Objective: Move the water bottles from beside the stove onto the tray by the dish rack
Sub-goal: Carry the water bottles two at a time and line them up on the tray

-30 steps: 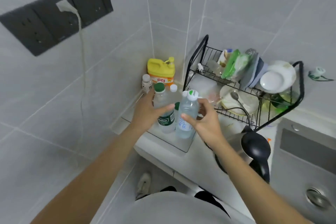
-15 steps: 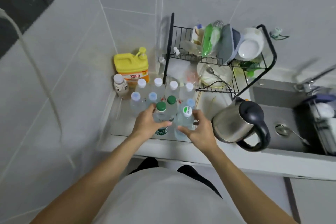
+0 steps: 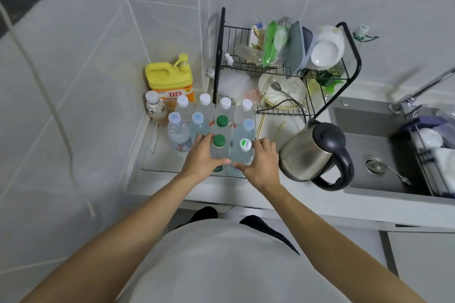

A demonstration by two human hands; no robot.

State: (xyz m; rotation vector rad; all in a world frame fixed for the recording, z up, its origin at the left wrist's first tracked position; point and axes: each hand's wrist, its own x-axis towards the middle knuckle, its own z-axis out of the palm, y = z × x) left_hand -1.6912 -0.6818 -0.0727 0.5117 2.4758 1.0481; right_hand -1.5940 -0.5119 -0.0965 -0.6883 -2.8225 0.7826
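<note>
A: Head view: our left hand (image 3: pixel 202 155) grips the green-cap bottle (image 3: pixel 219 147); our right hand (image 3: pixel 261 162) wraps the white-cap bottle (image 3: pixel 242 152).

B: A second ago we held them higher; now both stand at the tray's (image 3: pixel 157 165) front edge, beside the other bottles. We'd judge this pair delivered; letting go remains.

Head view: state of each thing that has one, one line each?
Left hand: grips green-capped bottle, upright on tray.
Right hand: grips white-capped bottle, upright on tray.
Other bottles: upright, capped, on tray.
Kettle: lid shut, on counter.
Soap jug: upright by wall.
Dish rack: loaded with dishes.
Tap: no water visible.
</note>
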